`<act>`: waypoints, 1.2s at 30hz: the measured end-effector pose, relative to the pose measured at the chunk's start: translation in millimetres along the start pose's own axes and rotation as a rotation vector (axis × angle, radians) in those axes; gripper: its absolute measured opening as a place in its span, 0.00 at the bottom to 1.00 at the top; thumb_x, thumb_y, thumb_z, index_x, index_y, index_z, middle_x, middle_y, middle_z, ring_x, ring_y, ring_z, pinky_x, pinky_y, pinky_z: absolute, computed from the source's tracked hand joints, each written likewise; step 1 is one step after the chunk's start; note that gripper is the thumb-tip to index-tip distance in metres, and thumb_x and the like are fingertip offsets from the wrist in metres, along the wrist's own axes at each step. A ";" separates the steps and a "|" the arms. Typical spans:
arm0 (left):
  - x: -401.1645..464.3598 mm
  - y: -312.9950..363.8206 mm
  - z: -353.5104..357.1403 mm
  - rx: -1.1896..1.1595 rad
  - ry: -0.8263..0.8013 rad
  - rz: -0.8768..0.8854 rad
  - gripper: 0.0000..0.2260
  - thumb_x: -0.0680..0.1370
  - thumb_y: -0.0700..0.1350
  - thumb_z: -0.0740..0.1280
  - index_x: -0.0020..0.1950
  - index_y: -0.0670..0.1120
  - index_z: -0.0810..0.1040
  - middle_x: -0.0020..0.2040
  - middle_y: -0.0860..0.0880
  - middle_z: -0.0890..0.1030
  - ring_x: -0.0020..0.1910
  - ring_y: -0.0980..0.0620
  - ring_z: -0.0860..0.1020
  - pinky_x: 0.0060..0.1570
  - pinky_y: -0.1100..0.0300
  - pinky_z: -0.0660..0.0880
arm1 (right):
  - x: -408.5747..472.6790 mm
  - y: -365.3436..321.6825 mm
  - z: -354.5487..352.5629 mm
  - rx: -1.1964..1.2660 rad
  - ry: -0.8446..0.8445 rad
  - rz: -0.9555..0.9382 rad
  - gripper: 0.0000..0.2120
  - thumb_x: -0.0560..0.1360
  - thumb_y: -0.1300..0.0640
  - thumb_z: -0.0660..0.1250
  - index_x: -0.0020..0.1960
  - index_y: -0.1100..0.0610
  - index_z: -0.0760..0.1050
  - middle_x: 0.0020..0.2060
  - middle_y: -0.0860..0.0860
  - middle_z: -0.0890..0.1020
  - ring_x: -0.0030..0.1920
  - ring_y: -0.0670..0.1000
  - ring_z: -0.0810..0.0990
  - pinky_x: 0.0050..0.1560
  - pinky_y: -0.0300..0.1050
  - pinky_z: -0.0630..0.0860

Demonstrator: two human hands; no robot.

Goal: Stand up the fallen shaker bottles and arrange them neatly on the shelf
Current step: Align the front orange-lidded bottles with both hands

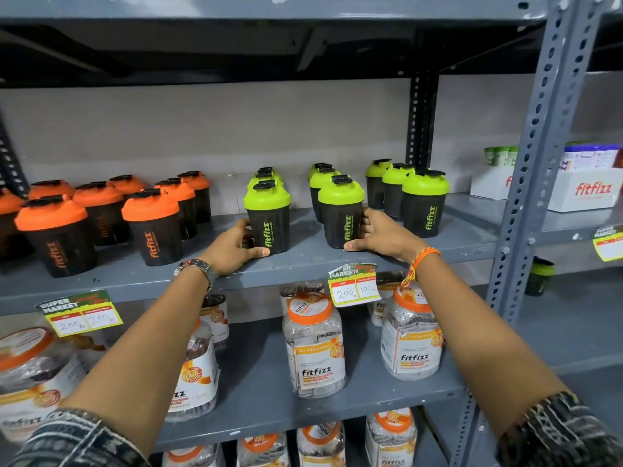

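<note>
Left hand [236, 246] grips upright green-lidded black plastic shaker bottle [268, 215] at its base — right hand [379, 235] grips its neighbouring twin [341, 214]; both on grey metal shelf [303, 264].

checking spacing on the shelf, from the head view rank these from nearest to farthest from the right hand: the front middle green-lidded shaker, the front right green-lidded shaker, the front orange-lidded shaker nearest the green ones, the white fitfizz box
1. Front middle green-lidded black shaker: touching the right hand.
2. Front right green-lidded black shaker: just right of it.
3. Front orange-lidded black shaker: far to the left, past the left hand.
4. White fitfizz cardboard box: next bay, far right, about as far as 3; too close to call.
</note>
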State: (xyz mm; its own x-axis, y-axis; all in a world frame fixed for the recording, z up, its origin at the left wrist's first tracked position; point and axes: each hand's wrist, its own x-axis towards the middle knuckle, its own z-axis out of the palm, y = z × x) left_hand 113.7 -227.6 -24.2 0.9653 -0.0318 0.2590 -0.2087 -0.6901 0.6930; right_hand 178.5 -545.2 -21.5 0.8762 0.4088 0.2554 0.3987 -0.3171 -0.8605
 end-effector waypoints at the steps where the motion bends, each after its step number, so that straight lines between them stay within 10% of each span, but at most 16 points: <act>1: -0.7 0.2 -1.1 -0.015 -0.012 -0.008 0.33 0.75 0.41 0.74 0.76 0.45 0.63 0.71 0.42 0.76 0.70 0.45 0.74 0.73 0.50 0.69 | -2.1 -2.4 -0.7 0.013 -0.004 0.008 0.36 0.68 0.71 0.77 0.71 0.59 0.66 0.57 0.46 0.79 0.66 0.51 0.76 0.51 0.30 0.77; 5: -10.1 1.2 -13.2 -0.074 -0.096 -0.070 0.39 0.76 0.40 0.73 0.81 0.45 0.54 0.75 0.41 0.72 0.73 0.44 0.72 0.75 0.49 0.67 | -14.0 -16.4 3.3 -0.147 0.089 0.130 0.34 0.69 0.67 0.78 0.71 0.63 0.67 0.67 0.59 0.77 0.70 0.58 0.74 0.68 0.53 0.74; 11: -73.8 -21.0 -52.6 -0.056 -0.005 0.034 0.33 0.75 0.41 0.74 0.78 0.50 0.65 0.72 0.48 0.75 0.71 0.54 0.74 0.74 0.51 0.70 | -61.6 -55.4 62.6 -0.688 0.382 0.123 0.26 0.70 0.56 0.77 0.62 0.63 0.72 0.57 0.63 0.78 0.57 0.64 0.78 0.48 0.48 0.73; 16: -120.2 -61.8 -99.7 -0.026 0.810 0.195 0.22 0.72 0.38 0.76 0.61 0.54 0.77 0.58 0.53 0.82 0.56 0.57 0.81 0.58 0.68 0.75 | -60.5 -101.1 155.3 -0.115 0.200 -0.208 0.14 0.68 0.68 0.76 0.52 0.58 0.83 0.37 0.54 0.85 0.34 0.42 0.81 0.43 0.37 0.82; 20: -133.1 -112.6 -147.7 -0.011 1.200 0.041 0.24 0.68 0.41 0.76 0.61 0.49 0.73 0.58 0.45 0.79 0.54 0.46 0.80 0.56 0.61 0.76 | -13.8 -123.4 217.1 0.102 0.002 -0.196 0.27 0.66 0.70 0.79 0.62 0.59 0.76 0.49 0.56 0.82 0.46 0.48 0.81 0.50 0.43 0.82; 24: -124.1 -159.7 -195.1 0.068 0.919 -0.215 0.45 0.65 0.41 0.81 0.75 0.40 0.57 0.72 0.38 0.68 0.69 0.40 0.73 0.71 0.45 0.70 | 42.0 -133.3 261.9 0.143 -0.040 -0.057 0.43 0.64 0.73 0.79 0.74 0.65 0.63 0.58 0.57 0.75 0.57 0.53 0.77 0.48 0.40 0.80; 28: -106.7 -183.7 -229.5 0.003 0.458 -0.307 0.53 0.67 0.38 0.81 0.77 0.40 0.45 0.72 0.39 0.71 0.72 0.42 0.71 0.75 0.48 0.66 | 81.6 -134.9 290.6 0.120 -0.091 -0.007 0.31 0.62 0.77 0.78 0.60 0.61 0.72 0.58 0.57 0.81 0.60 0.57 0.81 0.54 0.48 0.82; 36: -98.0 -204.3 -249.8 -0.108 0.188 -0.145 0.35 0.68 0.35 0.79 0.71 0.47 0.66 0.65 0.47 0.79 0.66 0.47 0.78 0.68 0.50 0.74 | 100.2 -132.0 315.4 -0.067 -0.020 0.048 0.36 0.60 0.63 0.82 0.64 0.57 0.71 0.60 0.55 0.82 0.61 0.56 0.80 0.66 0.60 0.75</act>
State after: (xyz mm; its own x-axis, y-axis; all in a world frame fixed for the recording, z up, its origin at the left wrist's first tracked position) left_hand 22.6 97.1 -23.2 0.9425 0.2033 0.2651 -0.0957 -0.5961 0.7972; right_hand 128.2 -192.4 -21.3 0.8894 0.4084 0.2054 0.3743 -0.3926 -0.8401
